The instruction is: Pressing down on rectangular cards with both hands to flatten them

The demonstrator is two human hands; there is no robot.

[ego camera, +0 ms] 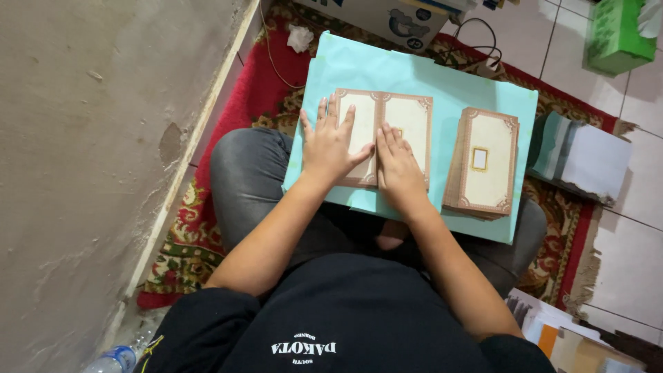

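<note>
A person sits cross-legged on a red patterned rug (pixel 207 207) with a pale turquoise board (pixel 414 76) across the lap, serving as a counter. On it lies an opened cream card (pixel 407 124) with a brown ornate border, its two panels side by side. The left hand (pixel 331 141) lies flat on the left panel, fingers spread, and holds nothing. The right hand (pixel 395 159) presses down along the card's middle fold, fingers close together and straight, also gripping nothing.

Just to the right on the same board stands a neat stack of cards (pixel 483 162) of the same kind, closed, the top one showing a small yellow-framed window. Judging by this, one card is being flattened along its crease while the stack sits apart; whether that stack is finished or waiting cannot be told.

Beyond the board's right edge rests a pile of white and greenish paper (pixel 587 159) on the rug. A green tissue box (pixel 618 34) sits on the tiled floor (pixel 635 249), and a plastic bottle (pixel 114 359) lies by the wall.
</note>
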